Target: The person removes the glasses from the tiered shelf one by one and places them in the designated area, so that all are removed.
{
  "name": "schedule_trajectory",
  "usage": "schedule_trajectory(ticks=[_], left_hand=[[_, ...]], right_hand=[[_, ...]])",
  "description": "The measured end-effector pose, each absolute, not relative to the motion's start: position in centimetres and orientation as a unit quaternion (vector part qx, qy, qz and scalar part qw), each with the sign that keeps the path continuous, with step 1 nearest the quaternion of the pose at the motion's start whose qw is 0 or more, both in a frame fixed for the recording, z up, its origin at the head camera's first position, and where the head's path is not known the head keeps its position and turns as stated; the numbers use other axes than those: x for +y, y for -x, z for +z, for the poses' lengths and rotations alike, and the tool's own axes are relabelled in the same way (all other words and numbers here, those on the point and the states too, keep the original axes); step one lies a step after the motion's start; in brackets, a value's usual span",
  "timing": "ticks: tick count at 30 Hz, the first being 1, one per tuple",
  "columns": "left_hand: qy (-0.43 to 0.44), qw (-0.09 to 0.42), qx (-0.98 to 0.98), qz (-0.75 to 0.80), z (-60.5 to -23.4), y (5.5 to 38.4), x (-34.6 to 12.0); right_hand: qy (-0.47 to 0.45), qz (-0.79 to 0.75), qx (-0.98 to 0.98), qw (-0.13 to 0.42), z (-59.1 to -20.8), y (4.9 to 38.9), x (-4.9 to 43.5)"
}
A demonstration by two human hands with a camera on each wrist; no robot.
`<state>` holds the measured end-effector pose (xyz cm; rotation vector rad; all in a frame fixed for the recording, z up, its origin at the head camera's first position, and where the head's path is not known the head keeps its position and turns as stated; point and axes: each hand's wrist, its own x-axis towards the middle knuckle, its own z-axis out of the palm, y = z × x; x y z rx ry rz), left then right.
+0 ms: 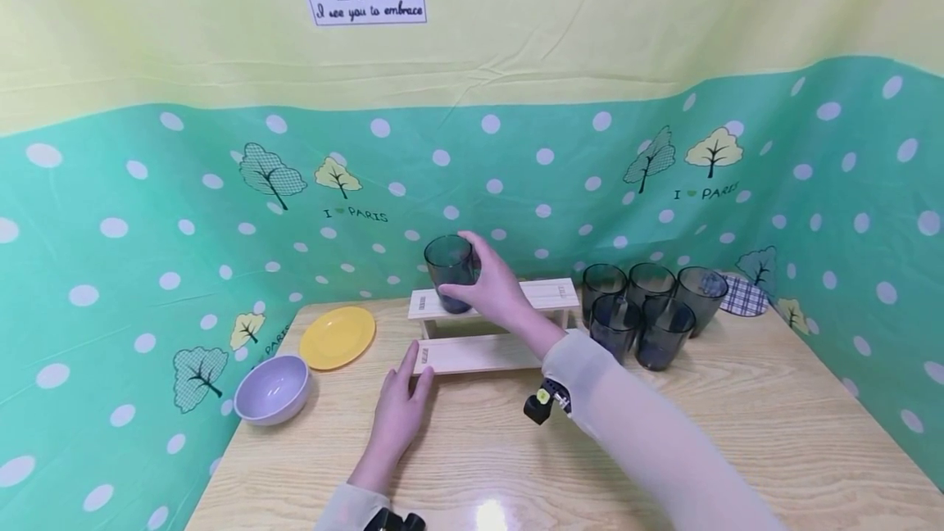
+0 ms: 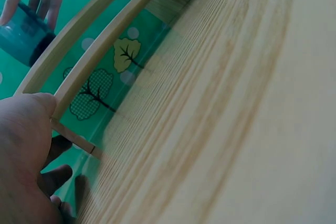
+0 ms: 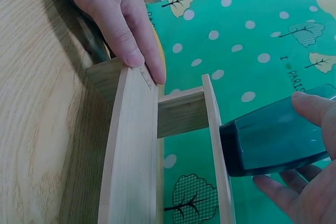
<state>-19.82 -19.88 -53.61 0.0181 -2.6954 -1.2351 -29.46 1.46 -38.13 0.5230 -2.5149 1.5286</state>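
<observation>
A dark, see-through glass stands at the left end of the upper board of a two-tier wooden rack. My right hand grips it around the side, thumb in front. In the right wrist view the base of the glass meets the upper board, or nearly so. At the rack's lower left end, my left hand rests on the board with fairly straight fingers. The left wrist view shows its thumb against the rack's edge.
Several matching glasses stand grouped right of the rack, beside a checked round piece. On the left lie a yellow plate and a purple bowl. A green dotted cloth hangs behind the wooden table.
</observation>
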Motion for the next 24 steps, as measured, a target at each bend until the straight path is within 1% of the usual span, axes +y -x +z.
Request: schedule_trajectory(ticks=[12,24], left_hand=[[-0.005,0.088,-0.905,-0.417,-53.6,19.8,-19.9],[-0.008,0.089,-0.905,-0.415,-53.6,19.8,-19.9]], right_hand=[[-0.173,0.516,-0.836,0.07,-36.9,27.3,3.2],[-0.171,0.522,-0.833,0.062,-35.4,24.5,6.5]])
